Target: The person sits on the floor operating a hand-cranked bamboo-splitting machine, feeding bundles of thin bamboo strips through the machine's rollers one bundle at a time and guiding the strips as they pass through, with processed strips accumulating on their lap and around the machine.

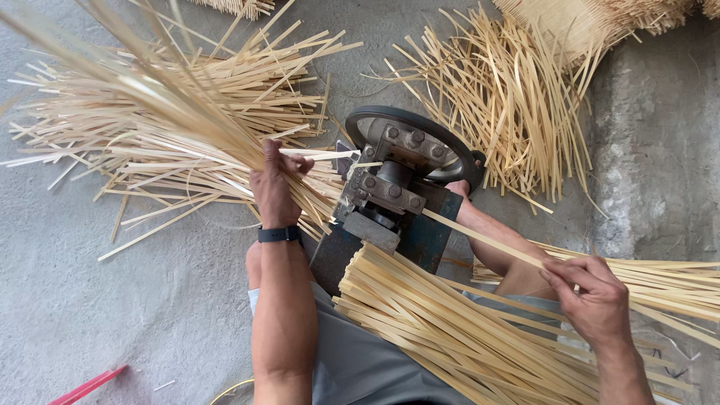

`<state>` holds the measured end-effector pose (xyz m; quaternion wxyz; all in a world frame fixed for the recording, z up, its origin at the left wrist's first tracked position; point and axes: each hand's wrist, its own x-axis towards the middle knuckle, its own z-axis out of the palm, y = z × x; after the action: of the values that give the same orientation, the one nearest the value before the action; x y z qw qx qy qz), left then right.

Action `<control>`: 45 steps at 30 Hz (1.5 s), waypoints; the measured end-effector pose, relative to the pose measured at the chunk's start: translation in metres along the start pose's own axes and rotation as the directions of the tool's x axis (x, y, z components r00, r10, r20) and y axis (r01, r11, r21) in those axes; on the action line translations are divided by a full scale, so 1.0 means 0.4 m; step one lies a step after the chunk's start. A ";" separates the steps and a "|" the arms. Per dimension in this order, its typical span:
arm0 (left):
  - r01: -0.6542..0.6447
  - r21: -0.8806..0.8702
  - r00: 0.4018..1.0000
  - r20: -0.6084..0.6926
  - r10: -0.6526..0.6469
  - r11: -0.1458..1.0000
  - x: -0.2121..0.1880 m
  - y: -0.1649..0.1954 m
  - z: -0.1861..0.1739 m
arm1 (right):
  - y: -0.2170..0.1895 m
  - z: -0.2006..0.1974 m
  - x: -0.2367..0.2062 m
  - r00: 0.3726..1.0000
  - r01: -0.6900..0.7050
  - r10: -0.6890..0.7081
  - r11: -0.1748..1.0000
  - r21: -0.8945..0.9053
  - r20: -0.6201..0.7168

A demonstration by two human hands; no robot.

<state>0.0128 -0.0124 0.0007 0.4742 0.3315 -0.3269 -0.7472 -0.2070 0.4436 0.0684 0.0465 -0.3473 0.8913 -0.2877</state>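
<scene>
My left hand (274, 184) grips a thick bunch of thin bamboo slivers (150, 97) that fans up and to the left, just left of a small metal splitting machine (390, 199) with a dark wheel. A black band sits on that wrist. My right hand (589, 289) pinches a single long bamboo strip (487, 240), whose far end reaches the machine's right side. A bundle of flat bamboo strips (442, 322) lies across my lap below the machine.
Piles of split bamboo (510, 97) cover the grey concrete floor (90, 300) behind and left of the machine. More strips (667, 281) lie at the right under my hand. A red stick (88, 386) lies at the lower left. My bare leg (495, 247) rests beside the machine.
</scene>
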 end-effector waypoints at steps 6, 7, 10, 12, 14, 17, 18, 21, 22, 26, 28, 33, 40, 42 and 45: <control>0.132 -0.051 0.990 -0.038 -0.134 0.990 -0.003 0.016 -0.009 | -0.101 0.119 0.059 0.966 0.257 -0.256 0.966 -0.039 0.031; 0.138 -0.042 0.990 -0.031 -0.139 0.990 -0.003 0.017 -0.009 | -0.118 0.140 0.059 0.936 0.350 -0.352 0.931 -0.100 -0.005; 0.145 -0.021 0.989 -0.004 -0.145 0.989 -0.009 0.015 0.000 | -0.151 0.160 0.037 0.868 0.491 -0.496 0.857 -0.158 0.007; 0.127 -0.011 0.992 0.014 -0.127 0.992 -0.015 0.017 0.009 | -0.151 0.156 0.021 0.911 0.407 -0.396 0.908 -0.099 0.119; 0.084 0.045 0.996 0.009 -0.085 0.995 -0.022 0.020 0.025 | -0.134 0.141 -0.003 0.941 0.146 -0.132 0.989 -0.025 0.310; 0.068 0.106 0.988 0.128 -0.082 0.992 -0.033 0.021 0.049 | -0.074 0.129 -0.006 0.799 -0.107 0.164 0.986 -0.131 0.579; 0.071 0.124 0.978 0.185 -0.093 0.990 -0.039 0.020 0.056 | -0.054 0.123 -0.022 0.813 -0.135 0.171 0.985 -0.105 0.556; 0.110 0.105 0.975 0.182 -0.128 0.988 -0.040 0.009 0.072 | 0.013 0.093 -0.050 0.859 -0.221 0.228 0.973 -0.070 0.459; 0.117 0.119 0.972 0.189 -0.138 0.986 -0.042 0.006 0.072 | 0.037 0.069 -0.053 0.873 -0.253 0.266 0.964 -0.086 0.410; 0.125 0.140 0.973 0.177 -0.149 0.982 -0.037 -0.006 0.063 | 0.086 -0.023 -0.042 0.970 -0.184 0.158 0.973 0.139 0.183; 0.106 0.119 0.983 0.137 -0.122 0.987 -0.029 -0.005 0.057 | 0.080 -0.065 -0.028 0.987 -0.156 0.150 0.982 0.106 0.061; -0.016 0.104 0.999 -0.044 0.020 0.994 -0.008 0.021 0.026 | -0.010 -0.032 0.008 0.999 -0.023 0.015 0.988 -0.151 -0.050; 0.044 -0.181 0.998 -0.031 -0.051 0.982 -0.002 0.011 -0.003 | -0.156 0.100 0.057 0.927 0.365 -0.374 0.907 -0.210 -0.003; 0.080 -0.073 0.994 -0.068 -0.085 0.994 -0.003 0.005 -0.003 | -0.187 0.118 0.043 0.879 0.451 -0.477 0.850 -0.272 -0.031; 0.060 0.014 0.998 -0.014 -0.060 0.998 -0.008 -0.001 0.005 | -0.200 0.112 0.014 0.907 0.421 -0.416 0.894 -0.151 0.062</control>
<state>0.0120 -0.0089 0.0022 0.4513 0.3497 -0.3190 -0.7565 -0.1510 0.3711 0.0754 -0.0321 -0.5375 0.8153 -0.2131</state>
